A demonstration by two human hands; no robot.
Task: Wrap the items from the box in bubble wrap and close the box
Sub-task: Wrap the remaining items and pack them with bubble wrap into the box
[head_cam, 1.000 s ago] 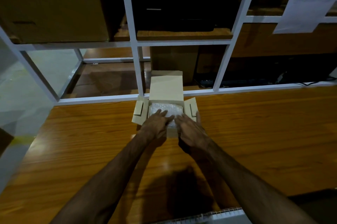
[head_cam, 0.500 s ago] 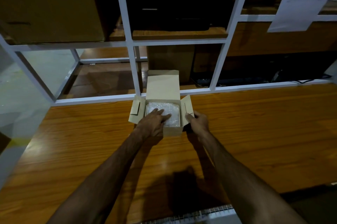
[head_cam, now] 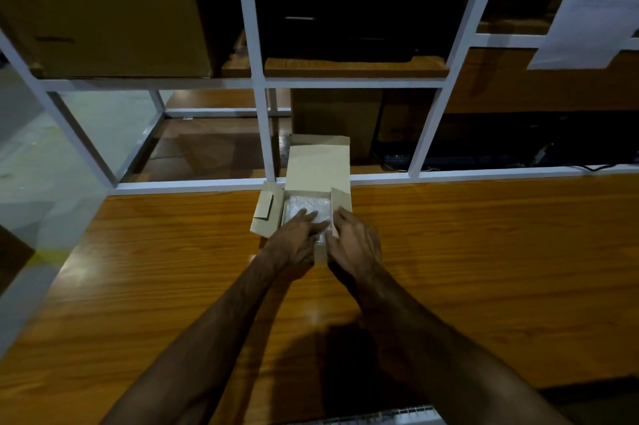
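Note:
A small cardboard box stands open on the wooden table, its lid upright at the back and its left side flap spread outward. Inside lies a bundle in bubble wrap. My left hand rests flat on the bundle with straight fingers. My right hand presses the right side flap inward over the box with extended fingers. The near part of the box is hidden under both hands.
A white metal shelf frame stands right behind the box. A large cardboard carton sits on the upper left shelf and a white paper sheet hangs at the upper right. The wooden table stretches to both sides.
My right hand moved from the box's outer right side inward, folding the right flap over the bundle. My left hand stays on the bubble wrap.

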